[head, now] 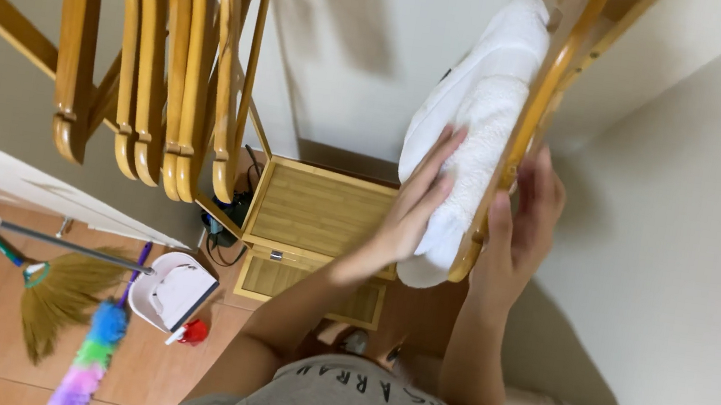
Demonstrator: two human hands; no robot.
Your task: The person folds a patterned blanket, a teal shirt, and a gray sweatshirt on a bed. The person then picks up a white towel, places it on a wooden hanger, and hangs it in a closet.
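Draping thick white terry towel [475, 125] over curved wooden hanger [518, 149], high near cream wall [707, 279]; half hung, lower end bunched, not yet smoothed. Left hand [416, 206] open, flat against towel; right hand [522, 221] open-fingered behind hanger, grip not discernible.

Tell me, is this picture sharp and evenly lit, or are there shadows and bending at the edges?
Head view: soft, even indoor light, no glare. The left hand lies flat on the white towel, the right hand is behind the wooden hanger; both look slightly soft. Faint shadows fall on the wall behind the empty hangers. The wide lens splays those hangers outward, and the broom is small but clear.
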